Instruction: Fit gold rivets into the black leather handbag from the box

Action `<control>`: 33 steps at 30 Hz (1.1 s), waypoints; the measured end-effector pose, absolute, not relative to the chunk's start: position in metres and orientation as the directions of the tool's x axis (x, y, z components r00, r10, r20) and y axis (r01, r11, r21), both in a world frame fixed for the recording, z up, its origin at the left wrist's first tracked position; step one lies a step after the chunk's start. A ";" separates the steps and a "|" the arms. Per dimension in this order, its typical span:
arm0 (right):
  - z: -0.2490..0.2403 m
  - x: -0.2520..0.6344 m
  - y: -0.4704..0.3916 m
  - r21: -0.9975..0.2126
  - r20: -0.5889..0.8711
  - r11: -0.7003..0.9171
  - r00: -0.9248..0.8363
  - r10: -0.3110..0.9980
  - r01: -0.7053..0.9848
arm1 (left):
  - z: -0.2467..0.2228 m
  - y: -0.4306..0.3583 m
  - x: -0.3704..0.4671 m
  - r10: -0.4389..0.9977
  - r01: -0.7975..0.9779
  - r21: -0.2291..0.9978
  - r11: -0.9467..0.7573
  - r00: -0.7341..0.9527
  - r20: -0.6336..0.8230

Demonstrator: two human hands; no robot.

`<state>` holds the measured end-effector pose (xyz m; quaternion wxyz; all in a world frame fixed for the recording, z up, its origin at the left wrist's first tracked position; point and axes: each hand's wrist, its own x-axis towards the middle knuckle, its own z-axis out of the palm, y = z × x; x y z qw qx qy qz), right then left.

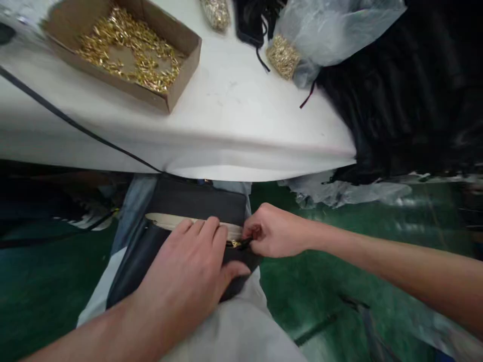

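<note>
A black bag (199, 198) rests across my lap, its long zipped opening gaping to show a beige lining (166, 220). My left hand (192, 264) presses on the bag's front, fingers bent over the edge of the opening and thumb stretched to the right. At the opening's right end, my right hand (277, 231) has its fingers pinched on the dark zipper pull (245, 243). A gold-coloured zipper slider (234, 244) shows between the two hands. The tips of my right fingers partly hide the pull.
On the white-covered table (234, 110) ahead stands a cardboard box (184, 75) of small gold metal pieces. Clear plastic bags (332, 30) and black material (400, 100) lie to the right. A black cord (75, 123) crosses the table's left side. The floor (302, 291) is green.
</note>
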<state>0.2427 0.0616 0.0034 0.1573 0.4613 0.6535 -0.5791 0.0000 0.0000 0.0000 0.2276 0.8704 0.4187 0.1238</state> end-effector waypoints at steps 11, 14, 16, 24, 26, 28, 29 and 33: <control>0.050 0.209 0.077 -0.640 -0.764 -0.077 -0.623 0.166 0.765 | 0.007 0.047 -0.048 0.393 0.253 0.425 -0.869 0.875 0.283; 0.070 0.197 0.066 -0.579 -0.815 -0.188 -0.557 0.159 0.793 | 0.025 0.076 -0.057 0.292 0.169 0.389 -0.906 0.913 0.285; 0.086 0.190 0.049 -0.541 -0.839 -0.264 -0.492 0.231 0.799 | 0.039 0.087 -0.056 0.255 0.142 0.358 -0.923 0.922 0.291; 0.108 0.195 -0.056 -0.506 -0.787 -0.596 -0.052 0.614 0.623 | 0.076 0.051 -0.031 0.323 0.266 0.234 -0.935 0.911 0.255; 0.089 0.195 -0.072 -0.467 -0.840 -0.749 0.027 0.541 0.470 | 0.069 0.025 -0.025 0.419 0.364 0.225 -0.904 0.858 0.296; 0.067 0.188 -0.078 -0.461 -0.859 -0.819 0.060 0.508 0.343 | 0.055 -0.002 -0.021 0.495 0.408 0.307 -0.860 0.814 0.303; 0.057 0.182 -0.078 -0.476 -0.857 -0.828 0.057 0.513 0.295 | 0.046 -0.015 -0.021 0.531 0.421 0.372 -0.827 0.802 0.272; 0.032 0.154 -0.066 -0.486 -0.873 -0.852 -0.069 0.482 0.197 | 0.002 -0.054 -0.032 0.758 0.576 0.534 -0.619 0.616 0.214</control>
